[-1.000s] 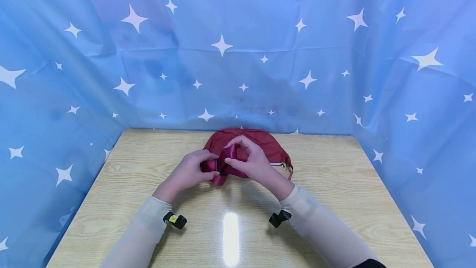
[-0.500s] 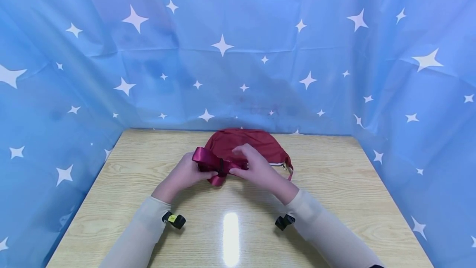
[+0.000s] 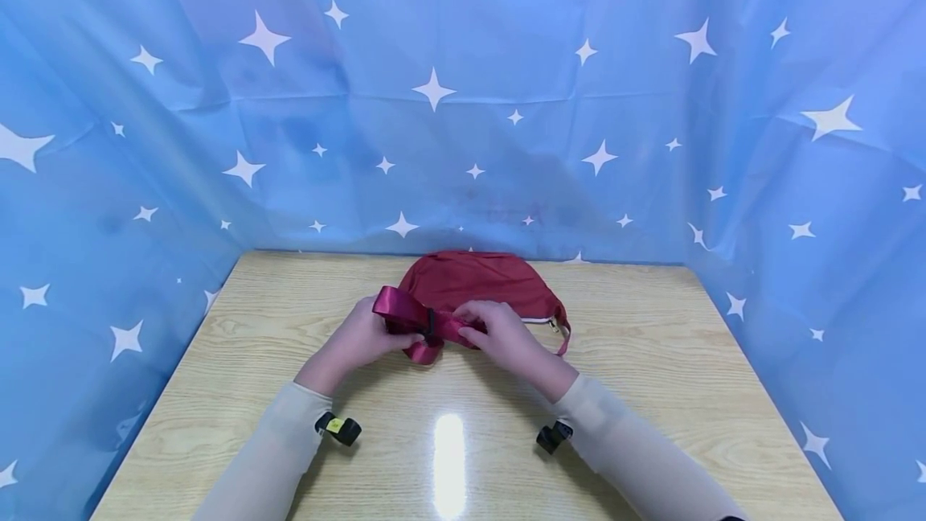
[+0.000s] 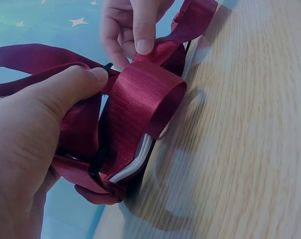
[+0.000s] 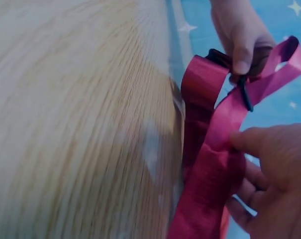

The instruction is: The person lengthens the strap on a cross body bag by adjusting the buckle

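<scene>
Strap (image 3: pixel 450 326) adjustment, apparently: left hand (image 3: pixel 359 344) pinching beside buckle (image 3: pixel 431 322), right hand (image 3: pixel 508 338) pinching strap rightward; next likely needs steady pull.

A dark red bag (image 3: pixel 473 281) lies on the table (image 3: pixel 304 296), its glossy strap (image 5: pixel 210 169) threaded through a black buckle (image 5: pixel 246 95).

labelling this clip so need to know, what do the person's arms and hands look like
The left hand and right hand are bare. Long off-white sleeves cover both arms, each with a small black device near the cuff; the left one carries a yellow patch.
</scene>
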### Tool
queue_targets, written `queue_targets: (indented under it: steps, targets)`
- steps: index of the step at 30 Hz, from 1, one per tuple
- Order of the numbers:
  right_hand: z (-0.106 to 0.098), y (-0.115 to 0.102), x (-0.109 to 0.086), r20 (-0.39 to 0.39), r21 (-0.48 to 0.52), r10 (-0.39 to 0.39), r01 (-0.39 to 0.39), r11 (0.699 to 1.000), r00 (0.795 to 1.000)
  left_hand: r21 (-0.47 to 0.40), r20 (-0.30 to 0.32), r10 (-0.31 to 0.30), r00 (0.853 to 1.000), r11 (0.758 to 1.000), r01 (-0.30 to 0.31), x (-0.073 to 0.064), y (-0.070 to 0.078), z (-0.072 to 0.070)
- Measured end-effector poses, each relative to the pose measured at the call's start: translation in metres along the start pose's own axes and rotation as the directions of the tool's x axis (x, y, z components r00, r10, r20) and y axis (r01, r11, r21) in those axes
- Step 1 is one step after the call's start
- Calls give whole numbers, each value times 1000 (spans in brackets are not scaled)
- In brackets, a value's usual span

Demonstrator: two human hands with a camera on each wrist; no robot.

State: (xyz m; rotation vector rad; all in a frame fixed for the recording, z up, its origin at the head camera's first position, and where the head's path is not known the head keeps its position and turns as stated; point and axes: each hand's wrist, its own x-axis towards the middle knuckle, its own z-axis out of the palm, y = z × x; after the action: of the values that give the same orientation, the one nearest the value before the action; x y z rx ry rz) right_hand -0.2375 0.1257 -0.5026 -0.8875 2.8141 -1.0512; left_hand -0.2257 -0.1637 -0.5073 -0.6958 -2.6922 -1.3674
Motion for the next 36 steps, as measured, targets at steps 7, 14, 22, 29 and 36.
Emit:
queue_targets:
  steps: [7,14,22,29,36]
  targets:
    - [-1,5,-1,-8,-10,-72,72,997,997,4,-2,-24,1000,1000,24,-1,2,-1]
    - [2,6,-6,-54,-147,-170,161,976,984,8,5,-38,999,999,38,-1,0,-1]
    - [4,2,-9,-55,-214,-140,125,969,989,-3,6,-37,999,999,37,0,-3,-1]
    - [5,-1,-8,-68,-241,-117,98,966,991,12,11,-39,999,999,39,-1,-2,-2]
    - [6,-1,-8,-114,-206,-119,94,974,986,13,10,-41,999,999,40,-1,-1,-2]
